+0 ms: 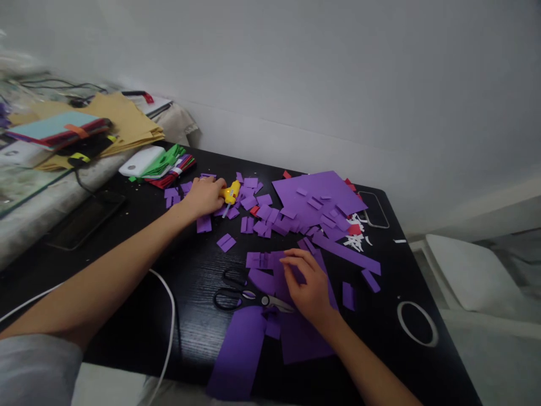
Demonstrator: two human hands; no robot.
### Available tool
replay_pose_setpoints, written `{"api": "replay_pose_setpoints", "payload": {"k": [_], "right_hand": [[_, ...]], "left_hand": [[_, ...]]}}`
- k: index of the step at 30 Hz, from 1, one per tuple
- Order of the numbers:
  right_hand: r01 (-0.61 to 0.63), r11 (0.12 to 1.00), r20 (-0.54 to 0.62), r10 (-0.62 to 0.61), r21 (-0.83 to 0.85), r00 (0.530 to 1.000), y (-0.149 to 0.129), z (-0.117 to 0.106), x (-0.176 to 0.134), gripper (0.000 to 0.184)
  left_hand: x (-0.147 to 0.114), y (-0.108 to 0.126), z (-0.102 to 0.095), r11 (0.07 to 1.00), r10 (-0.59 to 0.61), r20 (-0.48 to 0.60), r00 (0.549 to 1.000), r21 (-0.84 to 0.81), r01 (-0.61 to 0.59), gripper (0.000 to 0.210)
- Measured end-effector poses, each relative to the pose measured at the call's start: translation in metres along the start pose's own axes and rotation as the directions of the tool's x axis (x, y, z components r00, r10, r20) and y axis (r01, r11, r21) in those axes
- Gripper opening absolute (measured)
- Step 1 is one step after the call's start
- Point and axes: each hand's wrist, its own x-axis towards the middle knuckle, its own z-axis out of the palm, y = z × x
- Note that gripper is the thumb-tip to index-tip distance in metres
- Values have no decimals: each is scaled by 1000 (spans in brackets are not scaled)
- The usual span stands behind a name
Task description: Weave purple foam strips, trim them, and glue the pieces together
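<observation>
My left hand (205, 196) is closed around a yellow hot glue gun (231, 193), with a pale stick poking out of it toward me. Small folded purple paper pieces (249, 201) lie scattered around that hand. Over a purple paper sheet (304, 341) nearer to me, my right hand (310, 286) is loosely bent, thumb and fingers apart, and nothing shows between them. Black-handled scissors (249, 298) lie left of it, their blades pointing at the wrist. A small folded piece (258, 260) sits just left of my right fingertips.
A large purple sheet (325, 194) bears small pieces at the back. White scraps (357, 234), a phone-like outline (374, 210) and a white ring (417, 323) lie at right. Bundled coloured paper (169, 166) and a dark phone (87, 220) are at left. A white cable (172, 316) crosses the front.
</observation>
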Motion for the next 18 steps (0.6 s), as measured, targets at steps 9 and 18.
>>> {"api": "replay_pose_setpoints", "payload": {"k": [9,18], "right_hand": [[31,995,118,-43,97,992,-30,3,35,18],[-341,914,149,315,217,937,-18,45,153,40]], "left_hand": [[-29,-29,-40,993,84,-90,992,-79,-91,49],[-63,-20,-31,798,-34,-188,982,-596,-87,32]]}}
